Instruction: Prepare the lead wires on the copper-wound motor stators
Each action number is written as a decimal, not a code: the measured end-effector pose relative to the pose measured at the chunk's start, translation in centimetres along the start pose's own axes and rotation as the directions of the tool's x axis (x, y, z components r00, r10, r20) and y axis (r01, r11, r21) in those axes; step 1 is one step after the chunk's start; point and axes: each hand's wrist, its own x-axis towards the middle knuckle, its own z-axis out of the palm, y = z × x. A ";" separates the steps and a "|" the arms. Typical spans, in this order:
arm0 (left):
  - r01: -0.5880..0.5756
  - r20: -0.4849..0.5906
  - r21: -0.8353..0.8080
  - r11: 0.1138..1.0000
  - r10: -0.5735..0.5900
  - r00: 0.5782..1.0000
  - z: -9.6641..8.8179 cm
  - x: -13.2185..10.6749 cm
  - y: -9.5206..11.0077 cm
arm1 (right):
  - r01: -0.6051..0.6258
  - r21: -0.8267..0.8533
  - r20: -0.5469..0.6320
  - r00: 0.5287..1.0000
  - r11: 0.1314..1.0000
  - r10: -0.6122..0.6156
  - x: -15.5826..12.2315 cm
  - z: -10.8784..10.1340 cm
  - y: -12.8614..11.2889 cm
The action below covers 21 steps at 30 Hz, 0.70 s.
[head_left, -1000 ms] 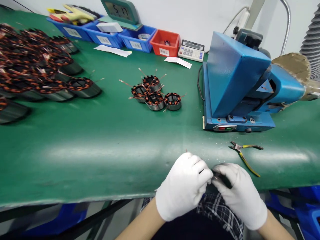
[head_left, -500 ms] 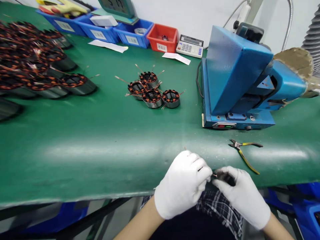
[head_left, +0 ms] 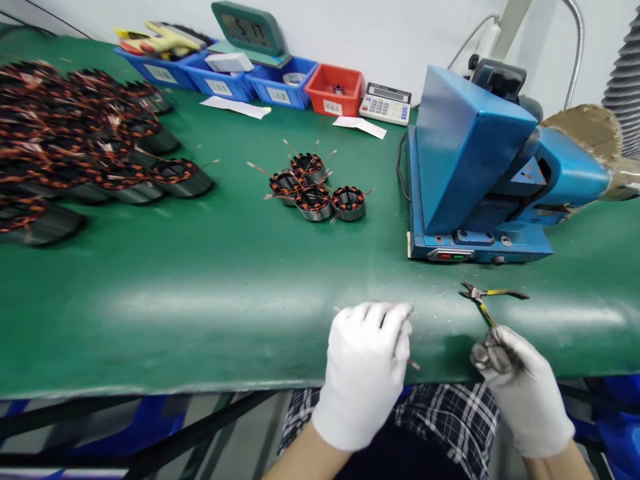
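Note:
My left hand [head_left: 367, 373], in a white glove, is closed at the table's near edge. Thin copper wire ends [head_left: 414, 364] poke out from under its fingers; the part they belong to is hidden in the hand. My right hand [head_left: 520, 390], also gloved and with grey-stained fingertips, has its fingers curled over the end of the lower handle of the yellow-handled pliers [head_left: 483, 300]. The pliers lie on the green mat [head_left: 225, 293] just in front of the blue machine [head_left: 475, 167].
Several wound stators [head_left: 315, 190] sit in a cluster mid-table, and many more [head_left: 75, 147] are piled at the left. Blue bins [head_left: 220, 80], a red bin [head_left: 334, 90], a calculator [head_left: 385, 103], a clock [head_left: 250, 30] and paper slips line the back.
My hands have parted. The right hand left the small part and moved right to the pliers' handle. The left hand keeps the part and has shifted slightly forward.

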 end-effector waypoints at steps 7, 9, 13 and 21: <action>-0.134 0.171 0.068 0.989 0.121 0.978 -1.2 -0.2 0.3 | -0.208 -0.224 0.001 0.977 0.952 0.214 -0.9 0.5 0.9; -0.153 0.243 0.123 0.981 0.119 0.963 -1.1 0.4 0.0 | -0.162 -0.310 0.041 0.982 0.937 0.183 -0.7 2.0 1.0; -0.190 0.335 0.228 0.955 0.106 0.936 -0.8 0.9 -0.1 | -0.054 -0.326 0.121 0.988 0.944 0.098 0.3 4.5 1.1; -0.110 0.281 0.086 0.990 0.081 0.956 -0.6 0.1 -0.4 | -0.130 -0.253 0.106 0.981 0.959 0.161 0.6 5.8 1.1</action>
